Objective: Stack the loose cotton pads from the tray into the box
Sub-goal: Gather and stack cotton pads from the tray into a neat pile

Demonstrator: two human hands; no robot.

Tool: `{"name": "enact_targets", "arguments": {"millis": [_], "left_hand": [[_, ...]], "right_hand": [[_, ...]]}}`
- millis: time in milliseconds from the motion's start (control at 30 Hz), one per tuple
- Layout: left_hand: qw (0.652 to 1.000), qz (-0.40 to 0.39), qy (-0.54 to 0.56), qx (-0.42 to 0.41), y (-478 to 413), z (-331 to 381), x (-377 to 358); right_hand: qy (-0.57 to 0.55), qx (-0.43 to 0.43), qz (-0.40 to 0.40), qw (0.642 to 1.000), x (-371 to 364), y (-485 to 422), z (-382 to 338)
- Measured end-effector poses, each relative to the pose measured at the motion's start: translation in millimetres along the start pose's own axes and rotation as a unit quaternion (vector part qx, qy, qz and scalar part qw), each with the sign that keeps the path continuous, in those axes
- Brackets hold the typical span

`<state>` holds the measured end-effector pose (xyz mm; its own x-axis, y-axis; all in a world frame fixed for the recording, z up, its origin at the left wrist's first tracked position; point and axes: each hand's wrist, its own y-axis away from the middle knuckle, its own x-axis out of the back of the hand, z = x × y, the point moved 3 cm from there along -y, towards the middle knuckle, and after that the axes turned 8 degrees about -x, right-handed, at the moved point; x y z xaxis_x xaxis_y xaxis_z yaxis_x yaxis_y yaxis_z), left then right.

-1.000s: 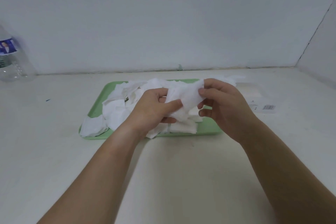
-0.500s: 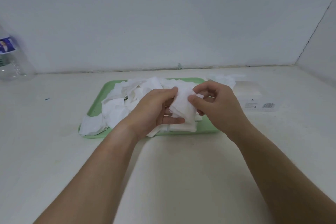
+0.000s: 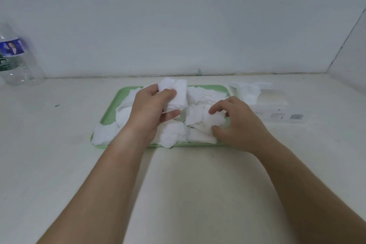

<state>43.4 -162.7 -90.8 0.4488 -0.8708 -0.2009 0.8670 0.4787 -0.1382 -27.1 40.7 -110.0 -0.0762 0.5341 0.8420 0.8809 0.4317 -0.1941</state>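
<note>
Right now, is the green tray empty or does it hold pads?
Not empty: loose cotton pads cover most of the tray, some overhanging its near-left edge.

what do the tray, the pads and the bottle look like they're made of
Tray: likely plastic, smooth matte green, rounded rim.
Pads: soft white cotton-like fibre, crumpled, fuzzy edges.
Bottle: clear plastic by the look, see-through, with a printed label.

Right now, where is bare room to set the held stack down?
Bare table between the forearms, before the near rim of the tray; more between the bottle and the tray's left edge. Crowded: the tray, heaped with loose pads, and the box beside it.
</note>
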Motion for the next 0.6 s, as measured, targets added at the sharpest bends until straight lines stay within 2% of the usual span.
{"name": "enact_targets", "arguments": {"millis": [300,467,600], "left_hand": [[0.999,-0.03,-0.016,0.006,2.5,-1.9,-4.9],[0.999,-0.044,-0.025,0.008,4.4,-1.3,-7.1],[0.998,-0.056,-0.032,0.007,5.3,-1.7,-9.1]], "right_hand": [[-0.027,0.032,0.008,0.999,1.4,-2.2,1.1],[-0.235,0.006,0.114,0.965,12.6,-3.1,-6.4],[-0.396,-0.08,0.126,0.906,17.0,-3.2,-3.7]]}}
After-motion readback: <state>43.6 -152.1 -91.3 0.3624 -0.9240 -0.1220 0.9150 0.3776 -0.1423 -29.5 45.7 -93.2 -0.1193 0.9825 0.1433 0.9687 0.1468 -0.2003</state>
